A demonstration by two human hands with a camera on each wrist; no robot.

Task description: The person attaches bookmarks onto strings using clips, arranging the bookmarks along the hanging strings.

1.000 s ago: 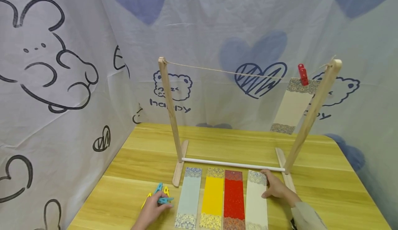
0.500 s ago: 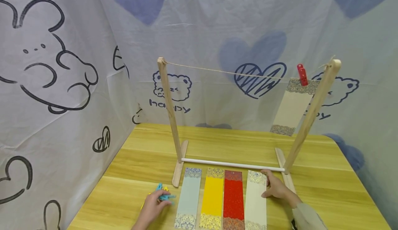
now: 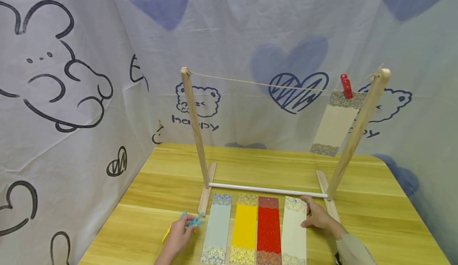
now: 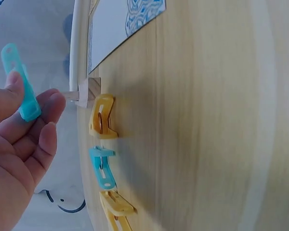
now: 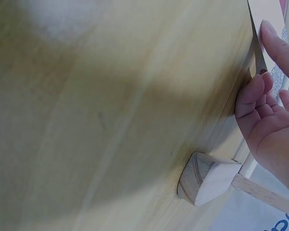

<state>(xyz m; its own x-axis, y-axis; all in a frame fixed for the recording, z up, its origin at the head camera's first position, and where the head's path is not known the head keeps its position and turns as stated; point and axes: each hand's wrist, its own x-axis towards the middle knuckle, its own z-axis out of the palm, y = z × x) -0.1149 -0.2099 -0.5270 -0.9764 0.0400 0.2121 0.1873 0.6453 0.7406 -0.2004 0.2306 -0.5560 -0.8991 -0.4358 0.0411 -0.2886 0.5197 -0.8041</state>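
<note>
My left hand (image 3: 177, 235) pinches a turquoise clothespin (image 4: 20, 82) between thumb and fingers, raised off the table left of the pale blue card (image 3: 217, 227). Below that hand, two yellow clothespins (image 4: 102, 117) and another turquoise clothespin (image 4: 102, 167) lie on the wood. My right hand (image 3: 319, 217) grips the upper right edge of a cream card (image 3: 294, 229) with lace-patterned ends, thumb on its face and fingers curled at its edge. This edge stands slightly off the table in the right wrist view. A yellow card (image 3: 245, 226) and a red card (image 3: 269, 228) lie between.
Behind the cards stands a wooden frame (image 3: 195, 129) with a string (image 3: 247, 82) across its top and a white bar (image 3: 266, 189) low down. A red clothespin (image 3: 346, 86) holds another cream card (image 3: 334, 122) at the string's right end. A printed cloth (image 3: 236, 30) hangs behind.
My left hand has moved slightly right and turned the turquoise clothespin, whose visible end now points up and right. The right hand stays at the cream card.
</note>
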